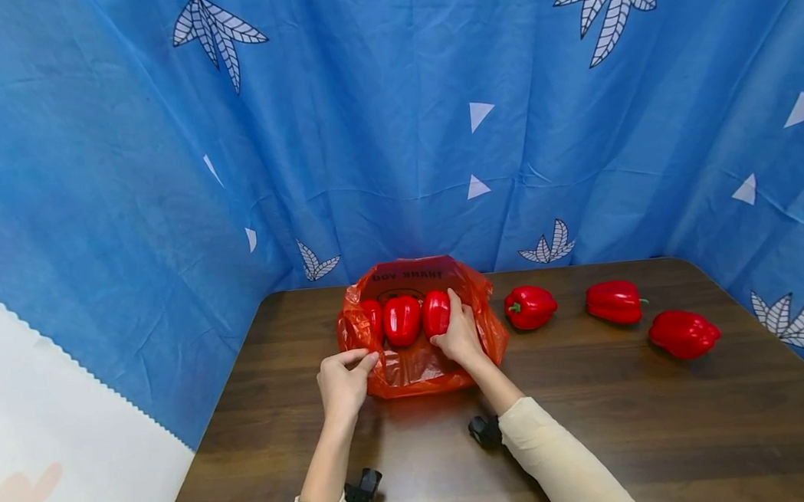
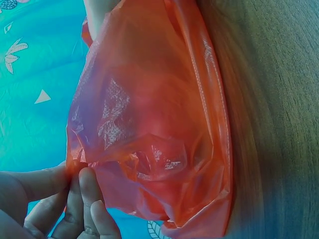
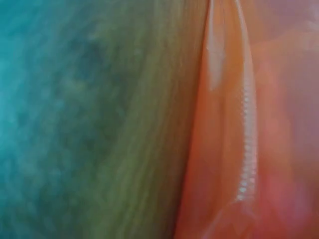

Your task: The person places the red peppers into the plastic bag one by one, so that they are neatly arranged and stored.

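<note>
Head view: a crinkled plastic bag [image 1: 417, 387], thin and translucent orange-red, is spread open on the brown, wood-grained desk [image 1: 591, 408]; dark reversed lettering is seen through its far wall.
Left pepper [image 1: 374, 319]: held within the bag, glossy red, partly covered by a fold of film.
Middle pepper [image 1: 402, 321]: set beside it in the bag, blocky, rounded and smooth, marked by bright highlights.
Right pepper [image 1: 436, 312]: oblong and shiny, gripped inside the bag's mouth.
Left hand [image 1: 344, 381]: the bag's rim is pinched between thumb and fingers; in the left wrist view, the film is gathered into creases there.
Right hand [image 1: 459, 336]: its fingers are clamped on the right pepper.
Loose peppers: three are laid on the desk, a squat one [image 1: 530, 307] just beside the bag, a green-stemmed one [image 1: 614, 302], and a lumpy, lobed one [image 1: 684, 334].
Curtain [image 1: 394, 128]: blue cloth, softly pleated, printed with white leaves and triangles.
Sleeve [image 1: 566, 456]: cream fabric, gently wrinkled.
</note>
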The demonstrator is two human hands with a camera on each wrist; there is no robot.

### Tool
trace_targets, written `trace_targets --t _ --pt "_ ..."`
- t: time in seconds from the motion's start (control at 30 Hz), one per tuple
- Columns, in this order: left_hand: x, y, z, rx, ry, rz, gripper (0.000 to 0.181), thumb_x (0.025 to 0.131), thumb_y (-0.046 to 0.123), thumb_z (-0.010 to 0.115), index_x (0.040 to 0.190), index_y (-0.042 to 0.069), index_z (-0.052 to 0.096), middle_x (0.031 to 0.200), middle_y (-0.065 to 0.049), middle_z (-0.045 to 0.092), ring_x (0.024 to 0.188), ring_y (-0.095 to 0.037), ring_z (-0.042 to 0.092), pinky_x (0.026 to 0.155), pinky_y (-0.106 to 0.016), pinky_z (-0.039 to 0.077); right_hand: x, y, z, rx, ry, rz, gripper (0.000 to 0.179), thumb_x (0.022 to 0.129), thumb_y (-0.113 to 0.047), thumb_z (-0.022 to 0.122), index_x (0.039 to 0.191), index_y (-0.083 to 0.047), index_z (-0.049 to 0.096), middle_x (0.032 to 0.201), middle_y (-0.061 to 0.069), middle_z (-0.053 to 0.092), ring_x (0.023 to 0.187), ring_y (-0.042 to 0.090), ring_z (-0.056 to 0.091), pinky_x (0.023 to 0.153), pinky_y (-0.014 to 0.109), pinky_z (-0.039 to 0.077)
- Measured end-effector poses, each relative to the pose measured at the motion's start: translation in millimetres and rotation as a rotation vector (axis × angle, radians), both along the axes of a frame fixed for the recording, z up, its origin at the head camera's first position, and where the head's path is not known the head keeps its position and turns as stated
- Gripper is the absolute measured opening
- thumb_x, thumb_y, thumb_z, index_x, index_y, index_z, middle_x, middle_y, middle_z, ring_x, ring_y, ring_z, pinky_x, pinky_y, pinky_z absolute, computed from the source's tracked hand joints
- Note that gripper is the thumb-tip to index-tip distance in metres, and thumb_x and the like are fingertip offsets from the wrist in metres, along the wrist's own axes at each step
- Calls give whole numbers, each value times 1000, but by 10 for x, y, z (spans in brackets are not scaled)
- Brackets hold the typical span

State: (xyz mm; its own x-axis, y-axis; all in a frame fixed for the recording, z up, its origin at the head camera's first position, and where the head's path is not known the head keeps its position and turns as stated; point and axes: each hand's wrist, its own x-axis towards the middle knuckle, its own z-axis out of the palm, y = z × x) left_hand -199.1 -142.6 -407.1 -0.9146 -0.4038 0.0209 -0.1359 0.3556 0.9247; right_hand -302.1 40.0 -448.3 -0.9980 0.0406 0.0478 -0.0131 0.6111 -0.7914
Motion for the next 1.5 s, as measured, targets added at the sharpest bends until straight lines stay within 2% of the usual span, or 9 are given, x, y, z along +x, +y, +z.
trace_targets --t 0.2,0.53,0.63,0.8,0.87,0.9,1.03,1.27,1.5 --pt "-20 45 -16 -11 3 -4 16 85 12 75 96 1 77 104 -17 72 97 -27 60 73 -33 49 164 61 119 22 23 28 97 76 -11 81 154 -13 23 156 27 23 137 47 33 102 62 40" --pt "-42 61 -27 -28 16 -16 17 85 13 75 96 1 77 108 -18 72 108 -33 61 88 -47 49 780 335 416 -17 465 235 75 77 -13 82 144 -11 47 149 17 41 132 36 45 98 57 46" --pt "-46 52 -24 -31 8 -21 18 85 14 75 97 1 77 107 -18 72 104 -32 61 79 -39 50 868 551 435 -26 557 200 71 75 -12 83 139 -11 52 146 14 47 131 34 47 101 58 43" --pt "-34 27 -14 -15 -7 -28 20 87 15 74 100 1 77 112 -19 70 106 -32 59 79 -38 50 867 1075 400 -9 704 64 65 73 -6 84 133 -7 58 141 15 52 128 33 49 106 20 38" --pt "-30 15 -12 -6 -11 -32 21 87 15 73 102 0 76 114 -20 69 110 -33 58 84 -42 50 825 1319 389 14 744 -18 63 73 -3 83 131 -5 59 140 16 53 128 34 49 107 19 36" --pt "-28 11 -13 -1 -16 -34 21 88 15 73 102 0 76 116 -20 69 110 -33 57 84 -43 51 796 1448 381 21 755 -64 63 72 -2 83 131 -4 60 140 17 53 128 35 49 108 28 38" --pt "-32 7 -31 -3 -24 -36 22 88 15 72 104 0 75 117 -21 68 111 -33 57 85 -43 50 697 1979 388 33 732 -273 59 76 -3 80 131 -1 59 141 21 50 130 40 45 102 60 36" --pt "-47 14 -66 -21 -25 -27 21 87 15 73 102 0 76 115 -21 69 108 -32 58 81 -38 50 651 2737 299 -27 563 -554 56 88 -14 70 140 -4 51 151 18 38 142 33 30 115 57 18" --pt "-53 17 -75 -38 -18 -21 20 86 16 74 100 1 77 113 -20 70 108 -32 59 84 -42 47 625 3113 185 -126 340 -694 58 96 -29 58 148 -10 42 156 15 30 146 32 22 119 53 14"
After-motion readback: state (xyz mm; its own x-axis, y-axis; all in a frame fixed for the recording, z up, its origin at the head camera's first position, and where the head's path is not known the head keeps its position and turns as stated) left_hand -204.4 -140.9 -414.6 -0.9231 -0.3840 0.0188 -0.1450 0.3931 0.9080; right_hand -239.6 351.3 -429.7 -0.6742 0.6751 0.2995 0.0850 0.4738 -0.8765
